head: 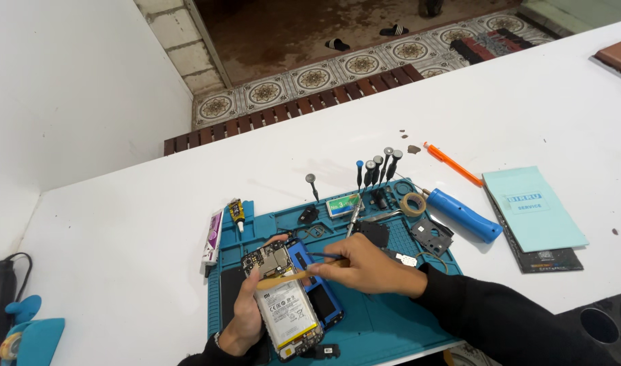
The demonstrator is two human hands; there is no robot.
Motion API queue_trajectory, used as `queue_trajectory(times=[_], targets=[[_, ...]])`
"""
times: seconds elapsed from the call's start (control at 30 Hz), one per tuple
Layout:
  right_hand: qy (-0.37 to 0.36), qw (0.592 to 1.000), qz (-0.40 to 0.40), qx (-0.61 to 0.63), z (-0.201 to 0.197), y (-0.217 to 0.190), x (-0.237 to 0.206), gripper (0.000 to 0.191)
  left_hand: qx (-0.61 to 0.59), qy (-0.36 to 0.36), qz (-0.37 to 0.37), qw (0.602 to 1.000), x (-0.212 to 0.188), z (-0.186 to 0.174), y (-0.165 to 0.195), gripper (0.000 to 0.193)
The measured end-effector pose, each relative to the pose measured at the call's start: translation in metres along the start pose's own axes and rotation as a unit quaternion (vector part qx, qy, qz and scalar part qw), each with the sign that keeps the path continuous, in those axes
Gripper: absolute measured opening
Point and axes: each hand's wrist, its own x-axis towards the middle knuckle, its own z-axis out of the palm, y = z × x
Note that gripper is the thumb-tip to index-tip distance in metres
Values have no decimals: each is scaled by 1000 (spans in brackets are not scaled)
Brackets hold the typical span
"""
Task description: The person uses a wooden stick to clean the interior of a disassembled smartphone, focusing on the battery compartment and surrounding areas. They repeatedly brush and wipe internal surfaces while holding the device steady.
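My left hand (246, 313) holds an opened smartphone (284, 306) with its back off, showing a white battery and the circuit board at the top. My right hand (364, 266) grips a thin dark-tipped tool (322, 256) together with a flat tan strip (283, 278), which lies across the phone's board just above the battery. A blue phone frame (324, 295) lies on the teal work mat (385, 325) right beside the phone, partly under my right hand.
Several small screwdrivers (377, 168) stand upright at the mat's far edge. On the mat lie tweezers, a tape roll (413, 203) and black phone parts (431, 234). A blue-handled tool (463, 215), orange pen (451, 163) and light-blue booklet (533, 209) lie right; glue tubes (214, 237) left.
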Motion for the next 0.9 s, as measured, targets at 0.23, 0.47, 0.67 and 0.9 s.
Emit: queue_trajectory(times=[0.23,0.47,0.67,0.9], targets=[[69,997,16,-38,0,3,0,40,29,-14,36,999,2,-2,-3,78],[90,994,10,-67,-1,10,3,36,59,-8,57,997,4,-2,-4,80],[31,999,24,-32,6,14,1,44,64,-12,49,997,3,-3,-4,80],[72,995,39,-54,2,13,2,32,-45,-14,27,999,-1,-9,-10,70]])
